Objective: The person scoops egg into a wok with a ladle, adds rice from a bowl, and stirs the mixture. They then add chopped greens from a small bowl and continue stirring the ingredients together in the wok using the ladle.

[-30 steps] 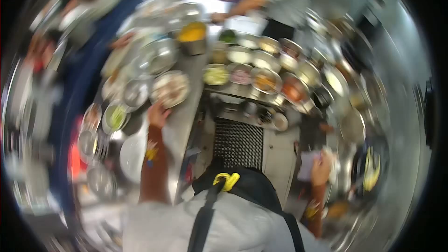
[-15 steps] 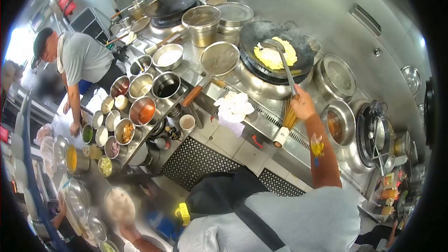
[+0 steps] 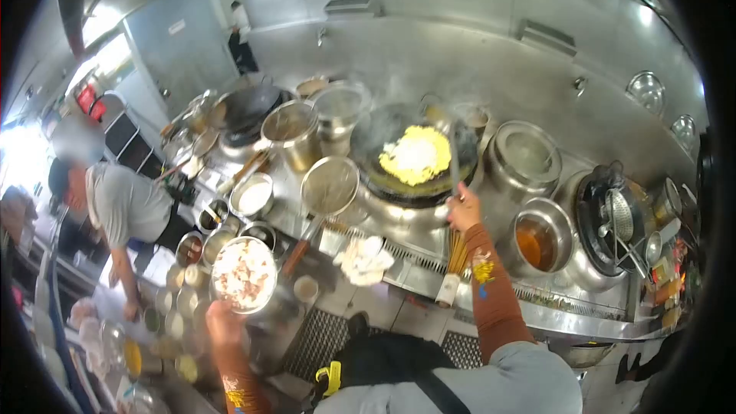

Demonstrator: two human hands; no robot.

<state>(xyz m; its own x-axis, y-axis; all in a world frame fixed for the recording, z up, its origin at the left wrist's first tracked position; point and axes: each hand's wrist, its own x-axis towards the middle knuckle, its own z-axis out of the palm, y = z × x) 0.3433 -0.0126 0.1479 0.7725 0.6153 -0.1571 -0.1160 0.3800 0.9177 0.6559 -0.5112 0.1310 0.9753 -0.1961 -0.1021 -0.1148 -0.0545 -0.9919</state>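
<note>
In my left hand (image 3: 224, 324) is a round bowl (image 3: 262, 309) filled with pale and pinkish chopped food (image 3: 244, 272). It is raised over the containers at the left, slightly blurred. My right hand (image 3: 464, 208) grips the handle of a long metal ladle (image 3: 455, 159), whose head reaches the far right side of the black wok (image 3: 369, 129). Bright yellow egg (image 3: 418, 155) with a whitish patch lies spread in the wok. Steam rises around it.
A mesh strainer (image 3: 330, 186) lies left of the wok. A crumpled white cloth (image 3: 363, 261) and a bamboo brush (image 3: 455, 257) rest along the stove's front edge. To the right stands a pot of reddish-brown liquid (image 3: 534, 244). A co-worker (image 3: 130, 203) leans over the left counter.
My left hand has lifted the bowl up and rightward from the lower left. The ladle head has moved off the egg to the wok's far side. My view has tilted upward.
</note>
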